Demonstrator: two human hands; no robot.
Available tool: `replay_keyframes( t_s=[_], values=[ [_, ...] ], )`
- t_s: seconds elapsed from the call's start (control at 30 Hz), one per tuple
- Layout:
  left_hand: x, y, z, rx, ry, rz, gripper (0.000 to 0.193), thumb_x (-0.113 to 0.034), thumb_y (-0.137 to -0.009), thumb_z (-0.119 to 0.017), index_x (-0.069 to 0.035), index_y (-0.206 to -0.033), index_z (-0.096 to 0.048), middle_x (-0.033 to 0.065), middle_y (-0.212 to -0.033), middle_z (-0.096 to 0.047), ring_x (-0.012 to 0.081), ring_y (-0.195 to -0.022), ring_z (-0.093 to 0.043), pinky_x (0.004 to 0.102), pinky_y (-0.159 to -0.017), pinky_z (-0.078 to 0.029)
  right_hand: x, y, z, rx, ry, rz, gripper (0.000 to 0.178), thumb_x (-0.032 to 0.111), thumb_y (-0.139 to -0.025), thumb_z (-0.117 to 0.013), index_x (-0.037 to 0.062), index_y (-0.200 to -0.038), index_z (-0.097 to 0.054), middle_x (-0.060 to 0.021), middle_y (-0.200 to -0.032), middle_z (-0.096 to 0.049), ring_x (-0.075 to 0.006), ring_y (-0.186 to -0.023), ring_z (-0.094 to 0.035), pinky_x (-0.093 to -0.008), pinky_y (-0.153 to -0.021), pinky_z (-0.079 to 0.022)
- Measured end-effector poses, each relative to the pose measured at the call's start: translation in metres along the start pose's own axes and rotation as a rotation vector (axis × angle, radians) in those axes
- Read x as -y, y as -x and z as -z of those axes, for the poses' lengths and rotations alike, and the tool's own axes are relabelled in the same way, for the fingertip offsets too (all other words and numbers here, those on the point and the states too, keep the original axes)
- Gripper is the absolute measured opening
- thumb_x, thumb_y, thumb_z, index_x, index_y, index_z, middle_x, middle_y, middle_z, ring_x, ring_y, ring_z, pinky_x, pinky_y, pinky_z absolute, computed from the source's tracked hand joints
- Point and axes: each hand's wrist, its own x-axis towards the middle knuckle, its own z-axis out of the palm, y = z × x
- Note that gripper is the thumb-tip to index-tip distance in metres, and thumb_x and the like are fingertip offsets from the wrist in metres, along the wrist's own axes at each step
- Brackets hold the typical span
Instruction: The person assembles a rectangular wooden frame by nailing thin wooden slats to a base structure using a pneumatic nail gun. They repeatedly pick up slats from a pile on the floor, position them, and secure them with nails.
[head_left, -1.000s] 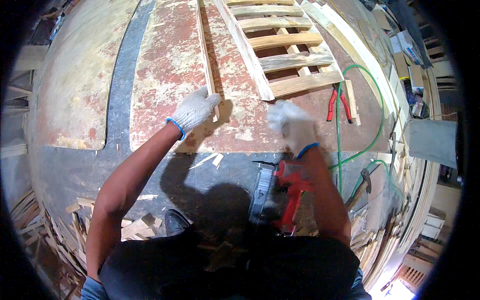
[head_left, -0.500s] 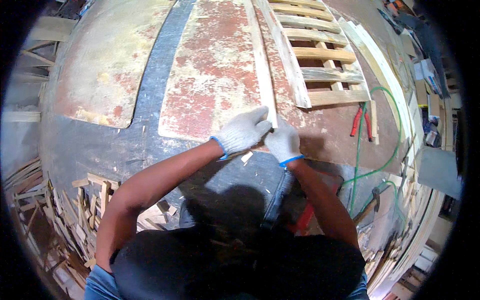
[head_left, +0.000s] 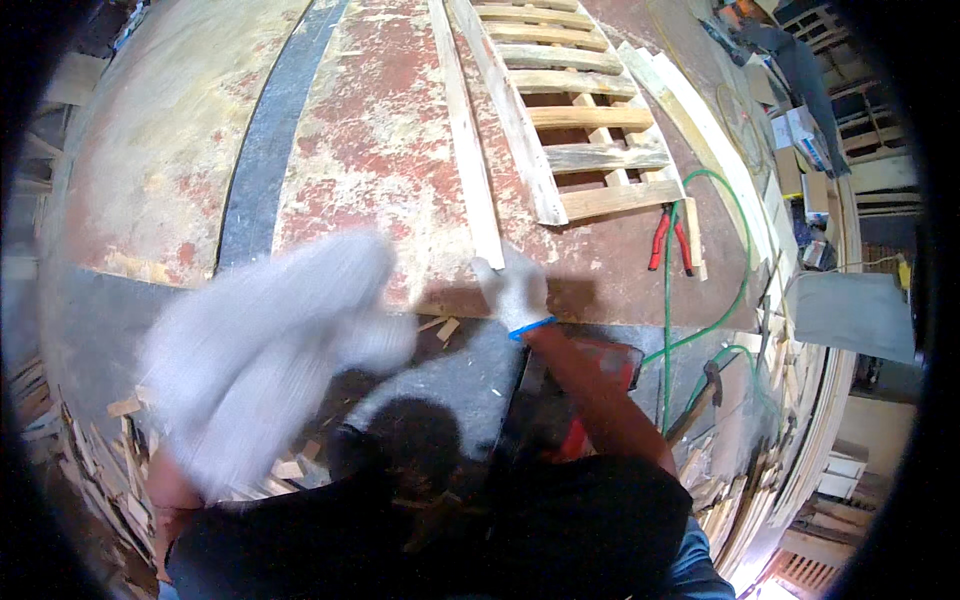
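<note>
While a pale wooden strip (head_left: pixel 465 150) is running away from the person, leaning slightly left toward its far end, the right hand (head_left: pixel 515 287) is holding its near end, thumb at the left edge and fingers along the right. That grip is sitting closed around the tip, making the right hand by far the nearer one. The left hand (head_left: pixel 280 340) is hanging well apart from the strip, close to the camera; it is showing only as a white blur, so I cannot tell how open its grip is, and nothing is visibly resting in it. The strip is lying over a worn panel (head_left: pixel 370 150) mottled in flaking red and cream, just left of a slatted wooden frame (head_left: pixel 600 117), the gap between them widening toward the person. The frame's slats are showing streaky, honey-to-grey grain and uneven edges. By its near right corner, red-handled pliers (head_left: pixel 658 243) are lying splayed, with a slim green hose (head_left: pixel 747 262) looping past. Small splintery offcuts (head_left: pixel 448 329) are littering the dark floor (head_left: pixel 255 160).
</note>
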Motion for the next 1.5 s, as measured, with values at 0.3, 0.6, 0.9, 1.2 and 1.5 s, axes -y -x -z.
replay_keyframes(
  t_s=[0.3,0.6,0.9,1.2,1.5],
  values=[
    [-0.055,0.026,0.044,0.258,-0.307,-0.436,0.031,-0.021,-0.096,-0.064,-0.003,-0.121,-0.064,0.0156,-0.097,-0.072,0.0305,-0.091,-0.068,0.0388,-0.082,-0.054,-0.021,-0.010,-0.037,-0.075,0.447,0.493,0.011,0.017,-0.085,-0.065,0.0123,-0.094,-0.071,-0.0126,-0.077,-0.064,-0.0310,-0.071,-0.067,-0.0432,-0.060,-0.054],
    [0.014,0.071,0.067,-0.142,-0.444,-0.100,0.038,-0.022,-0.096,-0.062,-0.006,-0.131,-0.061,0.0191,-0.103,-0.070,0.0372,-0.094,-0.066,0.0433,-0.085,-0.053,-0.032,-0.018,-0.041,0.081,0.567,0.373,0.028,0.032,-0.090,-0.063,0.0068,-0.098,-0.072,-0.0143,-0.077,-0.068,-0.0312,-0.073,-0.069,-0.0425,-0.066,-0.054],
    [0.166,0.278,0.012,-0.379,-0.561,0.732,0.050,-0.019,-0.095,-0.059,-0.008,-0.143,-0.053,0.0220,-0.125,-0.064,0.0434,-0.109,-0.061,0.0480,-0.093,-0.050,-0.025,-0.011,-0.031,0.090,0.065,-0.249,0.058,0.045,-0.093,-0.067,-0.0089,-0.114,-0.068,-0.0255,-0.107,-0.073,-0.0358,-0.102,-0.069,-0.0439,-0.090,-0.051],
    [0.195,0.386,0.065,-0.599,-0.866,0.936,0.054,-0.004,-0.085,-0.059,-0.008,-0.139,-0.055,0.0212,-0.127,-0.062,0.0411,-0.119,-0.057,0.0496,-0.102,-0.045,-0.013,-0.006,-0.032,0.043,-0.035,-0.235,0.059,0.045,-0.096,-0.065,-0.0107,-0.117,-0.065,-0.0232,-0.110,-0.072,-0.0317,-0.102,-0.068,-0.0405,-0.091,-0.050],
    [0.234,0.368,0.164,-0.254,-1.233,0.833,0.038,-0.012,-0.088,-0.060,-0.006,-0.125,-0.058,0.0176,-0.118,-0.063,0.0394,-0.116,-0.056,0.0476,-0.099,-0.044,0.004,-0.004,-0.017,0.038,0.055,-0.168,0.056,0.041,-0.096,-0.065,-0.0098,-0.119,-0.064,-0.0217,-0.107,-0.072,-0.0299,-0.104,-0.067,-0.0415,-0.091,-0.050]
  ],
)
